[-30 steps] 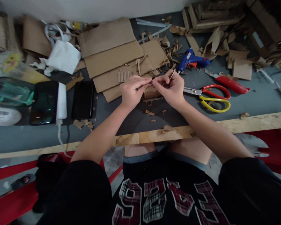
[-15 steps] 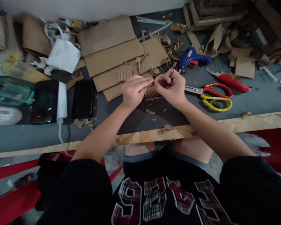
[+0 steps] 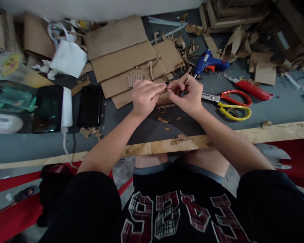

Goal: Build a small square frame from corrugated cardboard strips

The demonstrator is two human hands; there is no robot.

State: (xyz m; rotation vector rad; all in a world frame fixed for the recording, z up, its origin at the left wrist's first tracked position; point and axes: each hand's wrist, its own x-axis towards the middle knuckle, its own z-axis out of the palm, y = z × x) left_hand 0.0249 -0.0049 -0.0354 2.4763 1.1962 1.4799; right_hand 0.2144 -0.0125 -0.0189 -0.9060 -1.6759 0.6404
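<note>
My left hand [image 3: 145, 97] is closed in a pinch, its fingertips meeting those of my right hand [image 3: 186, 92] over the table. A narrow corrugated cardboard strip [image 3: 187, 80] shows its ridged edge between the fingers of my right hand. The part at the fingertips is small and mostly hidden by the fingers. Just beneath the hands lies another piece of cardboard [image 3: 166, 101], partly covered. A small ridged cardboard piece [image 3: 135, 80] rests on flat cardboard sheets [image 3: 121, 62] beyond my left hand.
Right of my hands lie scissors [image 3: 234, 104] with red and yellow handles, a red utility knife [image 3: 253, 89] and a blue glue gun [image 3: 209, 62]. On the left are a black phone [image 3: 90, 106], a white charger [image 3: 67, 108] and bottles. Cardboard scraps [image 3: 163, 120] dot the table near its wooden edge [image 3: 164, 146].
My right hand has shifted very slightly to the right, its fingers a little more apart from the left. Otherwise both hands keep the same pinch.
</note>
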